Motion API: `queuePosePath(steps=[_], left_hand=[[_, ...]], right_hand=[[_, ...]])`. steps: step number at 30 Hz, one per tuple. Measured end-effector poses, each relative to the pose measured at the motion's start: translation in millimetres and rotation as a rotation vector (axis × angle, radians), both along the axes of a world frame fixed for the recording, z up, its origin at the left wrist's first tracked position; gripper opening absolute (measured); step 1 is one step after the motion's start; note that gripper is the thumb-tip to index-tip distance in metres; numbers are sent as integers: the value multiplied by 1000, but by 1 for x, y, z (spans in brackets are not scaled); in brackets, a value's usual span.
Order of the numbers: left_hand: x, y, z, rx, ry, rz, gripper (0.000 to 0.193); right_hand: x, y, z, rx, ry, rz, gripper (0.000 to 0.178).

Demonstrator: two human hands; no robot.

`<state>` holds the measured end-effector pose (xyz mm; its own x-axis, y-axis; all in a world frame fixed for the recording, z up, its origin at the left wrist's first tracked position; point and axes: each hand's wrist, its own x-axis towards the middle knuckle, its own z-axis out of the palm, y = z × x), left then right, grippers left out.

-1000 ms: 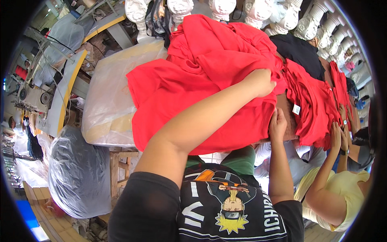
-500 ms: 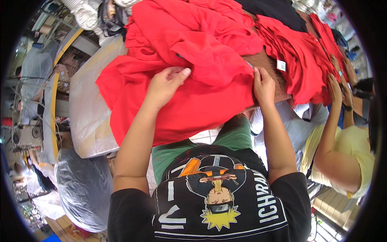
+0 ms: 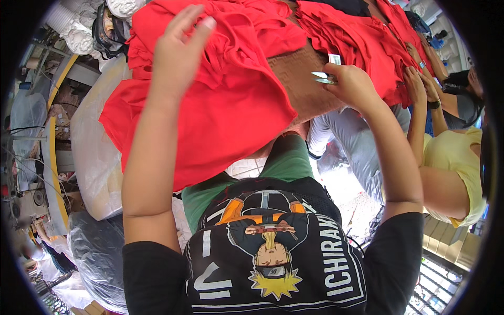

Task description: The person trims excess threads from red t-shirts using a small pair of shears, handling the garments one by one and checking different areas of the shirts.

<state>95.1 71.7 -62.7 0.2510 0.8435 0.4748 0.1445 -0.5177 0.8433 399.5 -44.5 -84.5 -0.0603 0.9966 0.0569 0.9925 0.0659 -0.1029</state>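
Observation:
A spread of red fabric (image 3: 210, 121), perhaps a garment, lies in front of me and hangs over the near edge of the brown-covered table toward my lap. Above its left part is my left hand (image 3: 181, 50), slightly blurred, thumb and fingers apart with nothing visible between them. My right hand (image 3: 352, 84) is closed around small thread snips (image 3: 324, 78). Their two pointed blades stick out leftward, slightly apart, over the brown cloth (image 3: 299, 79). The grip end of the snips is hidden in my palm.
More red garments (image 3: 357, 42) lie to the right, a white tag (image 3: 334, 59) near my right hand. At the far right, a co-worker's hands (image 3: 417, 86) rest on red fabric. A plastic-wrapped padded piece (image 3: 97, 142) stands left, above a grey plastic-covered bundle (image 3: 100, 257).
My left hand has lifted from the fabric and moved up and away. My right hand has left the fabric's right edge, and the snips' blades now show clearly. The view has shifted right.

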Motion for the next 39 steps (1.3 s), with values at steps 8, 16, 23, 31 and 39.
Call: queuePosePath(steps=[8,16,23,31,39], left_hand=[[39,-99,-114,-3,485,-165,29],[53,-105,-131,150,492,-86,26],[35,-96,-115,-624,41,-290,17],[29,-102,-113,-667,-107,-310,17],[29,-106,-114,-730,-143,-308,15]], right_hand=[[-2,-39,-82,123,709,-261,27],[-21,-40,-110,130,767,-285,27],[-27,-42,-106,100,785,-358,24],[-39,-62,-79,89,750,-250,34],[-74,-84,-77,-38,680,-77,39]])
